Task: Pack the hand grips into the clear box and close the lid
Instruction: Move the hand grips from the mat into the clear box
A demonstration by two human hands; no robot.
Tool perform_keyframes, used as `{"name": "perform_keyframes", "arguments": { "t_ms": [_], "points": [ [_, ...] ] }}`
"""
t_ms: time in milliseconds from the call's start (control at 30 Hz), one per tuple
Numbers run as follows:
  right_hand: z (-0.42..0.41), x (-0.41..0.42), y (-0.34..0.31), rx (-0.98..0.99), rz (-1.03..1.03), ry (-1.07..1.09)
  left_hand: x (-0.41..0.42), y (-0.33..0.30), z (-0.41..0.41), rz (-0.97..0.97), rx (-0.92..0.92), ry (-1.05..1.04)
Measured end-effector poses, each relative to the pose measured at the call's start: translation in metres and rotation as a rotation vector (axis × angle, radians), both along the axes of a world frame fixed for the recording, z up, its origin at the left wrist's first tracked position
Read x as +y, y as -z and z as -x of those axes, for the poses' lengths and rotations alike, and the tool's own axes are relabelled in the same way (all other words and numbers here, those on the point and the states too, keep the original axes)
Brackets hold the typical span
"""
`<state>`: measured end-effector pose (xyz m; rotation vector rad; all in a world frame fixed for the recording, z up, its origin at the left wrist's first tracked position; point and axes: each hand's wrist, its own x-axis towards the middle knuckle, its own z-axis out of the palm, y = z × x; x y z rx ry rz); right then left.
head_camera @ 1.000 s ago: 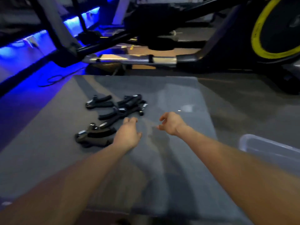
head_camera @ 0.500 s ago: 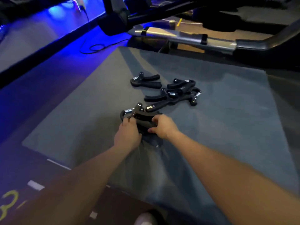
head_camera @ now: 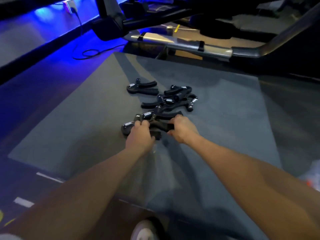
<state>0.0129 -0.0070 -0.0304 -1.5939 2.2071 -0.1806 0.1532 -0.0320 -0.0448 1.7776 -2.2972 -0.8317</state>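
Hand grips, black with metal springs, lie in a loose cluster on the grey mat covering the floor. One grip lies apart at the far left of the cluster. The left hand curls its fingers over the spring end of the nearest grip. The right hand pinches a handle of what appears to be the same grip; motion blur prevents confirmation. A pale shoe shows at the bottom edge.

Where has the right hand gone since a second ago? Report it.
Yes: the right hand moved left across the grey mat onto the nearest hand grip.
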Motion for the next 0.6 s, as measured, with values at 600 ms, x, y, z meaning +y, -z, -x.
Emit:
{"name": "perform_keyframes", "arguments": {
  "t_ms": [600],
  "points": [
    [0.240, 0.276, -0.058, -0.039, 0.060, 0.679, 0.194, -0.038, 0.269, 0.097, 0.094, 0.640]
  ]
}}
